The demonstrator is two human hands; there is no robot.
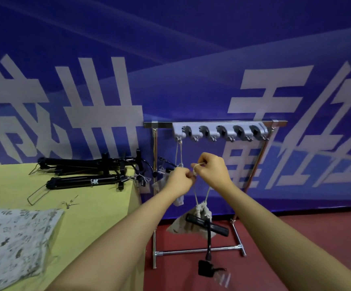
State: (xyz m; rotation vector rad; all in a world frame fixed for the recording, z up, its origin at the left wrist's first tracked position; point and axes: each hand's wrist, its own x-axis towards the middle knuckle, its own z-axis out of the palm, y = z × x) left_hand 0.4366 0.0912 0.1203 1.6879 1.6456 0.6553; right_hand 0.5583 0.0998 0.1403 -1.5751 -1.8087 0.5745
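Nearest, on the left, a patterned cloth (pixel 13 238) lies on the yellow counter (pixel 90 206). Just right of the counter's edge, the drawstring pouch (pixel 200 211) hangs in mid-air below my hands, with a black tool (pixel 207 224) poking out of it. My left hand (pixel 178 181) and right hand (pixel 212 171) are close together, fingers curled, each pinching the pouch's white cord (pixel 197 165). Behind them stands the metal rack (pixel 218 131), with a second pouch (pixel 178 199) hanging from its leftmost hook. Far left, folded black tools (pixel 82 181) lie on the counter.

Rack (pixel 159 124) stands just before the banner (pixel 170 59). Left of the rack, the table (pixel 99 206), pumps (pixel 82 181) lying on it. In front of the rack, left hand (pixel 179 180) and right hand (pixel 211 171) pinch a cord (pixel 197 199), pouch (pixel 191 225) dangling below. Second pouch (pixel 178 201) hangs off the rack's left end.
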